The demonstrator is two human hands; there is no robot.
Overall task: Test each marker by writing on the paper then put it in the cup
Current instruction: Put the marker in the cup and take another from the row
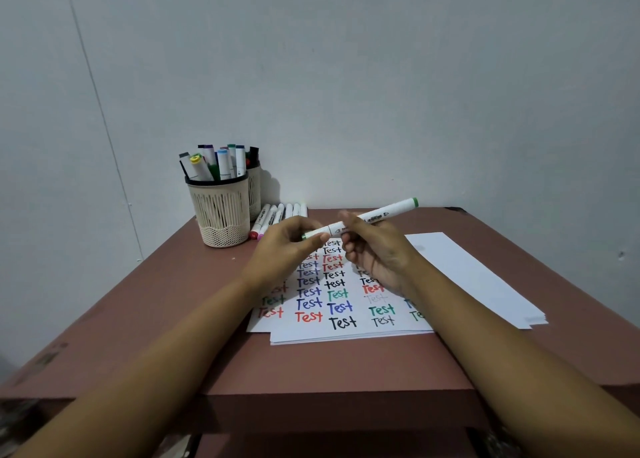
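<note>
You hold the green marker [374,217] in the air over the far half of the paper [353,305], which lies mid-table toward the near edge. Your left hand [280,249] pinches its green cap end, and your right hand [377,253] is curled round the barrel. This looks like the cap step, though whether it is coming off or going back on I cannot tell. If coming off, pull straight and write in a blank spot. If going on, carry the marker to the cup [221,215] at the table's [173,301] far left corner.
</note>
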